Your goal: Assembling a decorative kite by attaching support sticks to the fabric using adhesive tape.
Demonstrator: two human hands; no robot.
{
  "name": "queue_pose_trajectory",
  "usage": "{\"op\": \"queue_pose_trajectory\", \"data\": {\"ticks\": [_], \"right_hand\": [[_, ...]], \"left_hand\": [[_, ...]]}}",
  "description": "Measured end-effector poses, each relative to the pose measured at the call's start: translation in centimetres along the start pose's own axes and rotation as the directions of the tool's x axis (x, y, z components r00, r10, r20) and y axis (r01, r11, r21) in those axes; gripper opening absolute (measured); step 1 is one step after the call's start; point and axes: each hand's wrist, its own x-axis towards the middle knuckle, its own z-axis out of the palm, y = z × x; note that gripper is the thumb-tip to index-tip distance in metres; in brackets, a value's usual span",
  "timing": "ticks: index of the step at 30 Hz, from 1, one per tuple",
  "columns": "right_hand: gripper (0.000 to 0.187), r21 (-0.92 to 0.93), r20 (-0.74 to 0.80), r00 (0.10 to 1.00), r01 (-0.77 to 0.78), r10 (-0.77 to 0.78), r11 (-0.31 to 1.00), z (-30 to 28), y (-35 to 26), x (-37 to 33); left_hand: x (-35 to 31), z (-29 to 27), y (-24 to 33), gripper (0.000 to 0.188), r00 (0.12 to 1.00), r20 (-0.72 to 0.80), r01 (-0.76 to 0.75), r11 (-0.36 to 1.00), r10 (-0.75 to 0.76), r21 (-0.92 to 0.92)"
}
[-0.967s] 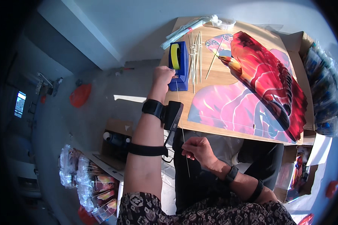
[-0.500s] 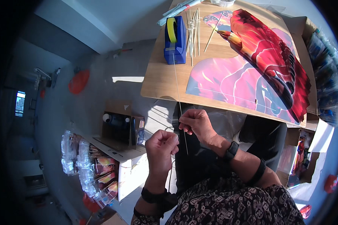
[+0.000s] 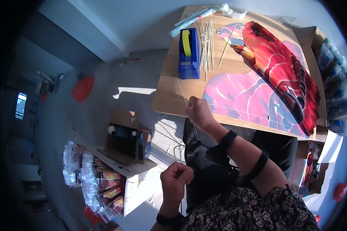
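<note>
My right hand (image 3: 200,113) is closed in a pinch on a thin, pale rod (image 3: 181,86) at the near left corner of the table. The rod slants from the tabletop down past the edge, over my lap. Lower down, above my legs, my left hand (image 3: 176,180) is closed with thumb against fingers; what it holds, if anything, is too small to make out. Beyond the right hand stands a blue tape dispenser (image 3: 189,71) with a yellow roll (image 3: 186,42). A pink printed sheet (image 3: 235,92) lies beside the right hand, partly under a red, bird-patterned piece (image 3: 273,57).
Several thin wooden sticks (image 3: 207,50) lie right of the dispenser. A pale bundle of strips (image 3: 192,20) and a white plastic tub (image 3: 237,14) are at the table's far edge. Left, on the floor, are an open carton (image 3: 121,140) and plastic-wrapped packets (image 3: 90,177).
My right hand has moved up and forward to the table's edge with the rod. My left hand has dropped lower, away from it. The view has shifted slightly.
</note>
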Motion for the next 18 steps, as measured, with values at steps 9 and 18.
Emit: {"op": "queue_pose_trajectory", "data": {"ticks": [9, 18], "right_hand": [[0.011, -0.59, 0.12, 0.992, 0.096, -0.031, 0.801, 0.6, -1.6, 3.3], [0.014, 0.858, -0.011, 0.901, -0.214, 0.433, 0.467, -3.2, -3.2, 7.5]], "left_hand": [[0.4, -1.4, -0.1, 0.002, 0.997, -0.036, 0.063, 0.998, -0.063, 0.008], [0.4, -1.4, -0.5, 0.002, 0.998, -0.023, 0.065, 0.998, -0.066, -0.012]]}}
